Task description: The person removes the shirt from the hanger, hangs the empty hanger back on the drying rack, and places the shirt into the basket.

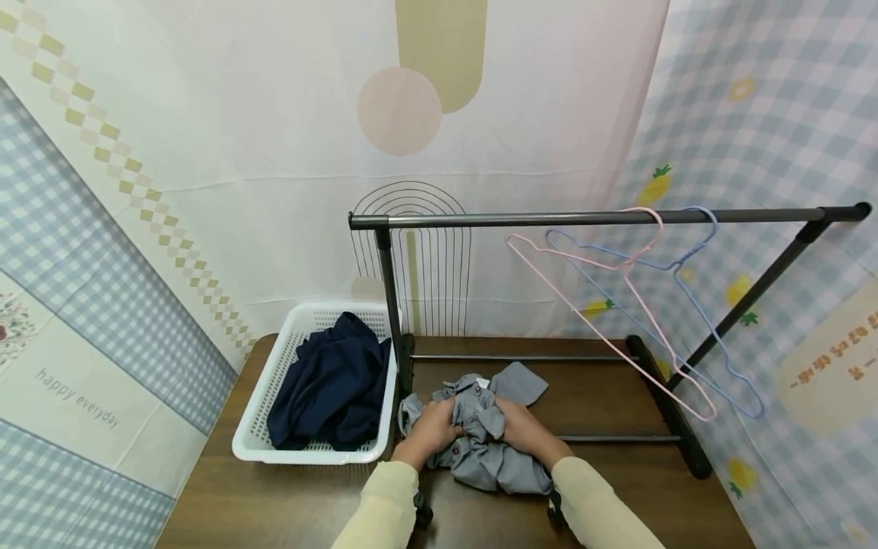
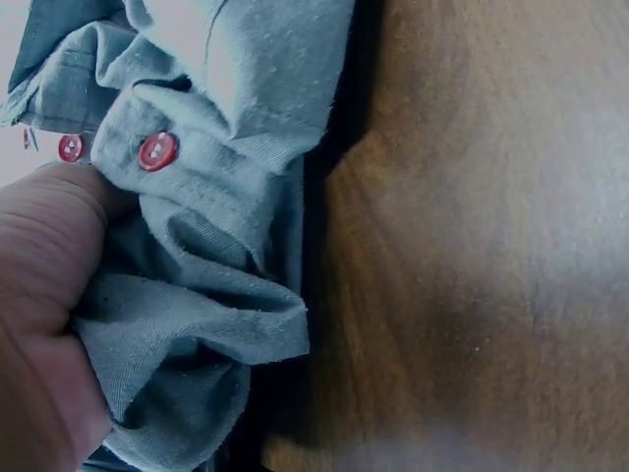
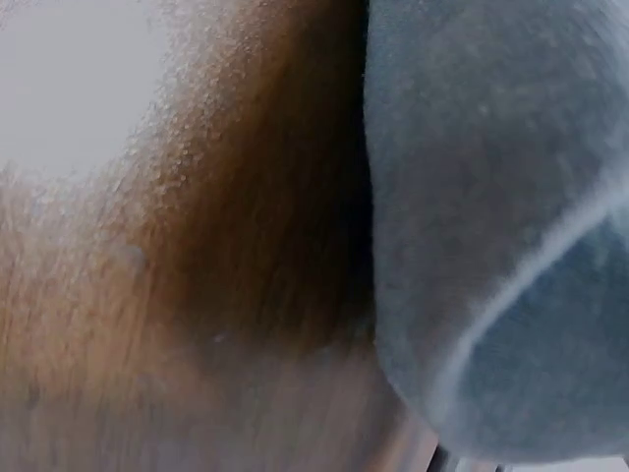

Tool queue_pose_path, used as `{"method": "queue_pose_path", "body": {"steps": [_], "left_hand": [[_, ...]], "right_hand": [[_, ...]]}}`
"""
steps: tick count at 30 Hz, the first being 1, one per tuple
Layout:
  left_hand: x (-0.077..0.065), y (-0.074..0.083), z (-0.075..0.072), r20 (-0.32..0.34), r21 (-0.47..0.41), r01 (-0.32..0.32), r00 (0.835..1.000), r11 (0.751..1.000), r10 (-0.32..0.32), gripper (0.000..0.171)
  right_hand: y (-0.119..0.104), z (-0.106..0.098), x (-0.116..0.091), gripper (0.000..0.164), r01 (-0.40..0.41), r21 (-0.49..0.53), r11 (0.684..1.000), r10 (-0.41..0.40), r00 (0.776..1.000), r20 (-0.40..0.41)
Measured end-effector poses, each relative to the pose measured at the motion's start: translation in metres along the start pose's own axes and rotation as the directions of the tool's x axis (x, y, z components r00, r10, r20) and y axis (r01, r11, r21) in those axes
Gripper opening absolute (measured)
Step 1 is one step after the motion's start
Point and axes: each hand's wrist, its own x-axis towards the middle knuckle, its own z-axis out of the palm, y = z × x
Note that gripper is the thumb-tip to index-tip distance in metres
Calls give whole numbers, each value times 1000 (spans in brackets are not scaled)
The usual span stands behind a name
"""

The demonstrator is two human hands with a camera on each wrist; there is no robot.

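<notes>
A crumpled grey shirt with red buttons lies bunched on the wooden table in front of me. My left hand grips its left side; in the left wrist view the thumb presses into the folds close to a red button. On the other side my right hand holds the shirt, its fingertips hidden in the cloth. A small white label shows near the top of the bundle. The right wrist view has only a blurred fold of grey cloth beside the table.
Left of the shirt stands a white plastic basket with dark navy cloth in it. A black garment rack spans the table's back and right. From its bar hang a pink hanger and a blue hanger.
</notes>
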Motion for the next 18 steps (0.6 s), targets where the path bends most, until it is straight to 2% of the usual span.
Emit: {"method": "queue_pose_path", "body": {"steps": [6,14,18], "left_hand": [[0,-1,3,-66,26,-33,997,999,35,27],[-1,3,1,-65,21,-6,998,1000,8,22],[-2,6,-3,-93,30,-15,995,999,18,22]], "right_hand": [[-1,3,-2,40,-7,24,1000,8,999,-36],[-6,2,-3,29,20,60,998,-14,994,-105],[-10,-3,-2,31,0,101,995,10,995,-97]]}}
